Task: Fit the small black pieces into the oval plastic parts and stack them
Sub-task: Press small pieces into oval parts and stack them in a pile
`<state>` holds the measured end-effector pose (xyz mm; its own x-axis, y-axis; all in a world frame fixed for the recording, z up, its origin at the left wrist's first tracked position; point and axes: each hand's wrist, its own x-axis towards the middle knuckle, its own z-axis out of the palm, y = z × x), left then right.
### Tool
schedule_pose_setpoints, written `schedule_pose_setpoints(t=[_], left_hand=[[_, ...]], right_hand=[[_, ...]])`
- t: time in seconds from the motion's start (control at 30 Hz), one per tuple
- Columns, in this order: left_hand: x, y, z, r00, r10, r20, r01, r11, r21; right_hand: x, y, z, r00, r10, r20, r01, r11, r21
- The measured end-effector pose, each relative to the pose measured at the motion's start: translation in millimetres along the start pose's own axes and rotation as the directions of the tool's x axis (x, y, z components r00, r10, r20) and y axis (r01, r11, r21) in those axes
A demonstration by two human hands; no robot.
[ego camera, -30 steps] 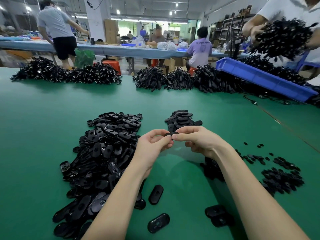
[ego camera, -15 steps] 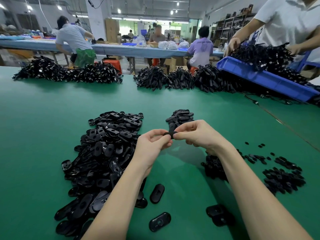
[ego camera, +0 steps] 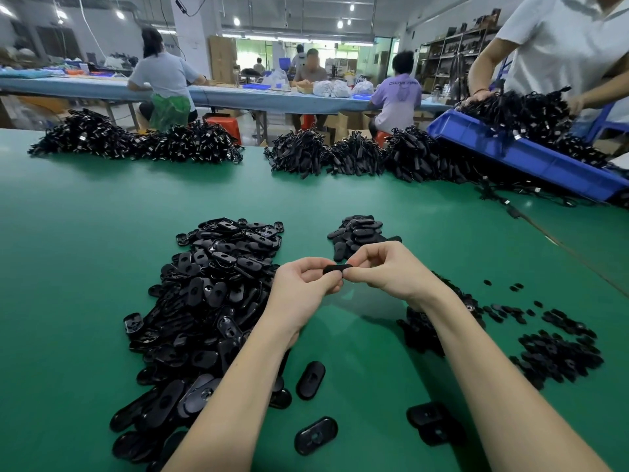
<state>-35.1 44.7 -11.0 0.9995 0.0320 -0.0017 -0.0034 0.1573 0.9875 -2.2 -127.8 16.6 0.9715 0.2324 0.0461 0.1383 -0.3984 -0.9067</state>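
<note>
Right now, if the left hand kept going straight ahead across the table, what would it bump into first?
Probably the small stack of oval parts just beyond the left hand, which pinches an oval part with the right hand. Depth is hard to judge.

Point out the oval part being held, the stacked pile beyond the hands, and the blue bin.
oval part (ego camera: 337,268), head view, its visible edge between both grips.
stacked pile (ego camera: 357,229), head view, top ovals.
blue bin (ego camera: 510,155), head view, near side wall.

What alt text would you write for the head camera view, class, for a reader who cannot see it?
Both the left hand and right hand pinch one black oval plastic part above a green table. A large heap of black oval parts lies left, small black pieces right, a small stack beyond.
</note>
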Motion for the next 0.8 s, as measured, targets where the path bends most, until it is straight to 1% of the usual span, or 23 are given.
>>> schedule_pose_setpoints(t=[0.13,0.23,0.33,0.43,0.57,0.67,0.8], left_hand=[[1,-1,1,1.000,-0.013,-0.022,0.014,0.999,0.044],[1,-4,4,0.998,-0.009,-0.062,0.014,0.996,0.085],[3,-3,2,0.998,0.006,-0.070,0.000,0.997,0.079],[1,-2,2,0.999,0.030,-0.032,-0.027,0.995,0.095],[-1,0,6,0.998,0.065,0.006,-0.065,0.981,0.182],[-1,0,7,1.000,0.024,0.009,-0.025,0.983,0.181],[-2,-3,8,0.999,-0.005,-0.043,0.015,0.975,0.221]], right_hand=[[-1,3,1,1.000,-0.001,-0.015,0.001,1.000,0.009],[0,2,7,0.999,-0.007,-0.050,0.006,1.000,-0.018],[2,1,11,0.996,-0.025,-0.084,0.025,1.000,-0.003],[2,0,7,0.999,0.002,-0.044,-0.001,0.999,0.038],[-2,1,-1,0.994,0.102,0.035,-0.105,0.988,0.113],[-3,0,-2,0.992,0.119,0.043,-0.121,0.991,0.051],[-1,0,6,0.996,0.091,-0.004,-0.091,0.995,-0.040]])
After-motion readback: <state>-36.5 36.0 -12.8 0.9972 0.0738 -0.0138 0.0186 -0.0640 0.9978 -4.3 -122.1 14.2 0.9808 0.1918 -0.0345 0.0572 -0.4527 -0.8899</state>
